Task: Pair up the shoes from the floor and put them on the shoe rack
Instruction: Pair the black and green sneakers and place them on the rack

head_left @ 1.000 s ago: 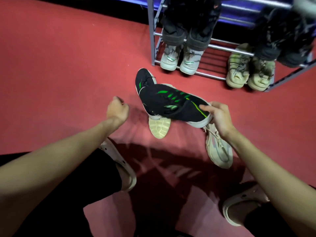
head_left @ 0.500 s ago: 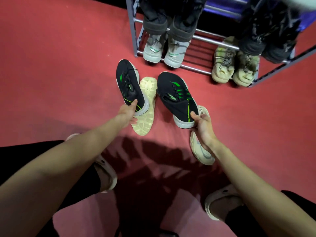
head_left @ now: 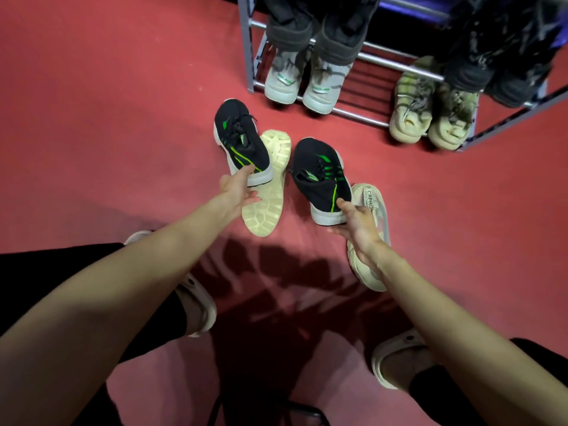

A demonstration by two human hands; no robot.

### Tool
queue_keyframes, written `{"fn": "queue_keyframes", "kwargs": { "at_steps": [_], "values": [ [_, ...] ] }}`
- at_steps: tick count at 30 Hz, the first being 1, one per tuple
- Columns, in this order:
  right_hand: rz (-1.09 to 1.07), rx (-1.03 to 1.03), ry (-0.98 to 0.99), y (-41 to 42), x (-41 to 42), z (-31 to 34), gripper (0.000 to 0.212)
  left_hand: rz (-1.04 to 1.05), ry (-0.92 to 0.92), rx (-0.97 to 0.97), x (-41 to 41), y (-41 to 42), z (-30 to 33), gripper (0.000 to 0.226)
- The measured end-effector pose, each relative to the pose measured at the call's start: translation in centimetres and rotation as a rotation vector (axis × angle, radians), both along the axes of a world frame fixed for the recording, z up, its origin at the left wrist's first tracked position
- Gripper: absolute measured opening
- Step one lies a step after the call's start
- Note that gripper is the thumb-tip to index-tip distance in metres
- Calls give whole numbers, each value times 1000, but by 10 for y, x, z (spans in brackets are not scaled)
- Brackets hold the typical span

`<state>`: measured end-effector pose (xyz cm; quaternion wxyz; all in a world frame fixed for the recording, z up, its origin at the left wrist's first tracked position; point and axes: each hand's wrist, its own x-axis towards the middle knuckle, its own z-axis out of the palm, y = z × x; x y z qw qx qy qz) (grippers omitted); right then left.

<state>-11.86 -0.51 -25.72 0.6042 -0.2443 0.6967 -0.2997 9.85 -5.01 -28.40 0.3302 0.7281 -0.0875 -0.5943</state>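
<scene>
Two black sneakers with green stripes are in front of me on the red floor. My left hand point(head_left: 235, 190) grips the heel of the left black sneaker point(head_left: 239, 139). My right hand point(head_left: 358, 221) grips the heel of the right black sneaker point(head_left: 319, 176). Between them a cream shoe point(head_left: 270, 186) lies sole up. A second cream shoe point(head_left: 373, 210) lies under my right hand. The metal shoe rack point(head_left: 362, 113) stands beyond, its bottom shelf holding a grey pair point(head_left: 302, 83) and a pale green pair point(head_left: 430, 115).
Dark shoes point(head_left: 316, 29) fill the rack's upper shelf. My own feet in white clogs point(head_left: 199, 305) stand near the bottom of the view. Open red floor point(head_left: 107, 118) lies to the left of the rack.
The right black sneaker came off the left one and turned toe-forward beside it. My left hand reached forward and took the left sneaker's heel.
</scene>
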Motion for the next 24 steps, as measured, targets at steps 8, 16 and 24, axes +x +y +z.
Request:
{"fn": "queue_keyframes", "kwargs": {
  "at_steps": [8, 16, 24],
  "values": [
    [-59, -109, 71, -3, 7, 60, 18, -40, -26, -178, 15, 3, 80, 41],
    [-32, -298, 188, 23, -20, 166, 22, -150, -32, -311, 2, 63, 193, 35],
    [-162, -568, 227, 61, -50, 256, 17, -214, -32, -594, -6, 104, 288, 19]
  ]
}}
